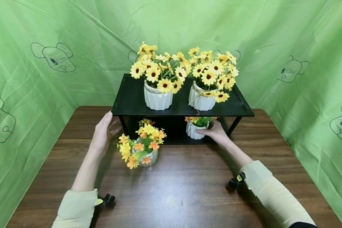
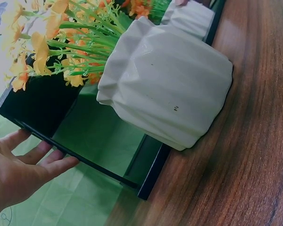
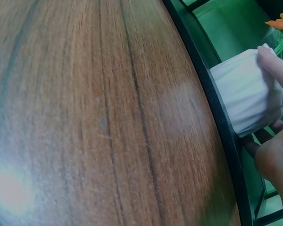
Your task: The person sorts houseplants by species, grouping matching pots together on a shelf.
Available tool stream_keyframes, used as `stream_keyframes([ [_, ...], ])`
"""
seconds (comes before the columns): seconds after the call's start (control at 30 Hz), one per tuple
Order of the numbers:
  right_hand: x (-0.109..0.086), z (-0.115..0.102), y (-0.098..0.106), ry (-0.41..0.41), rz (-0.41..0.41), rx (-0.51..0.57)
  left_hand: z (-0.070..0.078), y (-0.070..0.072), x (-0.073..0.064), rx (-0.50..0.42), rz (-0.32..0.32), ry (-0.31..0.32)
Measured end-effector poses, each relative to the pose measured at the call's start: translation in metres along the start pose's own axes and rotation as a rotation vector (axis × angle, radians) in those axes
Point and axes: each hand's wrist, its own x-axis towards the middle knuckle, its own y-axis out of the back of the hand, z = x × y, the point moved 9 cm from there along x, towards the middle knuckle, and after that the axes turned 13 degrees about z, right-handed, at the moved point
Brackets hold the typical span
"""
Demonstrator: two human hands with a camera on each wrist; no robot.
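Observation:
My right hand (image 1: 217,134) grips a small white ribbed flowerpot (image 1: 195,130) with orange flowers, thumb across its front, on the right of the shelf's lower level. In the right wrist view the thumb lies along the white pot (image 3: 247,92), close behind the black front rail. My left hand (image 1: 102,134) is at the left front corner of the black two-level shelf (image 1: 182,111), its fairly straight fingers (image 2: 61,165) against the side frame. Close to that hand, a white pot (image 1: 149,157) of yellow and orange flowers stands on the table before the shelf.
Two white pots of yellow daisies, a left one (image 1: 158,98) and a right one (image 1: 202,98), stand on the shelf's top board. The brown wooden table (image 1: 171,186) extends in front. A green cloth (image 1: 97,31) hangs behind and at both sides.

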Motion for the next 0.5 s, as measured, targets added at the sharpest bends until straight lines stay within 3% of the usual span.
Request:
stream_keyframes([
  [0.5,-0.0023,-0.0013,0.0009,0.002,-0.022,-0.016,0.0008,0.0002,-0.0014,0.016,0.004,0.01],
])
